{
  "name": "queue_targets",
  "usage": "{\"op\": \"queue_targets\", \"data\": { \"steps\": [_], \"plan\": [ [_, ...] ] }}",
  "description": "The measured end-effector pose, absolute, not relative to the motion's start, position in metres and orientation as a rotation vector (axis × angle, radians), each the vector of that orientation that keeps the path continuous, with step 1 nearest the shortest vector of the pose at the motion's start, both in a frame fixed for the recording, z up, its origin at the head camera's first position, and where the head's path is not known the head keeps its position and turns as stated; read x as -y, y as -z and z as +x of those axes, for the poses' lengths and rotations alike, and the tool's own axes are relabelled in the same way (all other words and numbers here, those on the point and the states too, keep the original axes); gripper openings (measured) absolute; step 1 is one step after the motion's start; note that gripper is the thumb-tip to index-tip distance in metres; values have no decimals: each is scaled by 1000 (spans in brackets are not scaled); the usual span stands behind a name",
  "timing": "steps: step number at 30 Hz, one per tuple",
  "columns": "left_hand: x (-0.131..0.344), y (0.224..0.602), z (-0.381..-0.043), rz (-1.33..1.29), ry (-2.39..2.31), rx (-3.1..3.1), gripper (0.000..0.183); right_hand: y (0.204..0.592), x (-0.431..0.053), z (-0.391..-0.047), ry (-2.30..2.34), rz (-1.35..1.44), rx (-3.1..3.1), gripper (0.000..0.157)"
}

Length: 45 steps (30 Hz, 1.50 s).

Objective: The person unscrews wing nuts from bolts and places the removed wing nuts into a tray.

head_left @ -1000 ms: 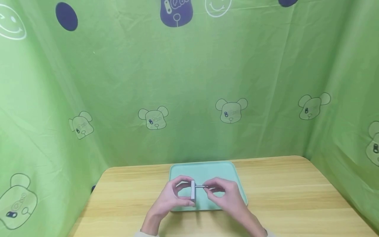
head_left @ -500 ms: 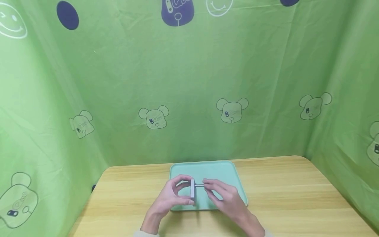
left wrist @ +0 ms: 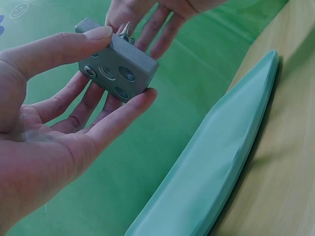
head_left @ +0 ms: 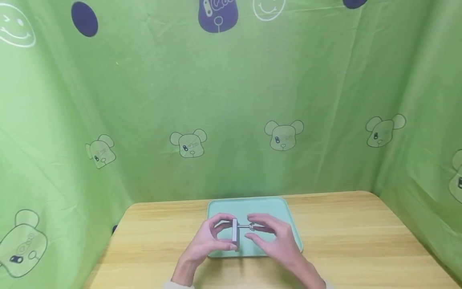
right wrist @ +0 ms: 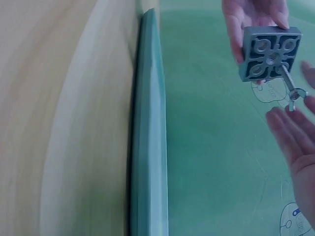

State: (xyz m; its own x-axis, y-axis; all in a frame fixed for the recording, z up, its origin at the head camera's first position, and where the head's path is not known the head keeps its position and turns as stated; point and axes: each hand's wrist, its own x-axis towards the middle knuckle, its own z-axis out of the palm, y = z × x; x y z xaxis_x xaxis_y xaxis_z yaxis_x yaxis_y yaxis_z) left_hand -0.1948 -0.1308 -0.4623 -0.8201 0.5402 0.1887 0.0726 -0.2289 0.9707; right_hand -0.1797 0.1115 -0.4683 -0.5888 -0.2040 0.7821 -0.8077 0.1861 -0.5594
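Note:
My left hand (head_left: 207,241) holds a grey square block (left wrist: 129,56) by its edges, thumb on one side and fingertips on the opposite one. Several round holes show on the block's face in the left wrist view, one with a bolt head in it. From the ribbed face a threaded bolt (right wrist: 287,77) sticks out toward the right hand, bearing a wing nut (right wrist: 295,93) near its free end. Around the wing nut, my right hand (head_left: 276,239) has its thumb and fingers spread apart, fingertips close beside it and not pinching it.
A pale turquoise tray (head_left: 256,205) lies on the wooden table (head_left: 343,237) beneath both hands. A green printed cloth (head_left: 231,172) hangs behind the table and along both sides.
The right fingers, earlier closed about the bolt's end, have spread apart, so the wing nut now shows. The left hand and block have stayed nearly still.

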Motion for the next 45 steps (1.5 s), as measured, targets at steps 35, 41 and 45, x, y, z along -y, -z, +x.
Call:
{"op": "queue_targets", "data": {
  "steps": [35, 41, 45],
  "plan": [
    [123, 463, -193, 807, -2028, -1812, 72, 453, -132, -175, -2807, 283, 2124, 33],
    [123, 463, -193, 815, -2041, -1799, 70, 448, -127, -171, -2581, 297, 2219, 38],
    [124, 462, -193, 812, -2059, -1786, 70, 446, -123, -169, -2403, 391, 2231, 34]
  ]
}}
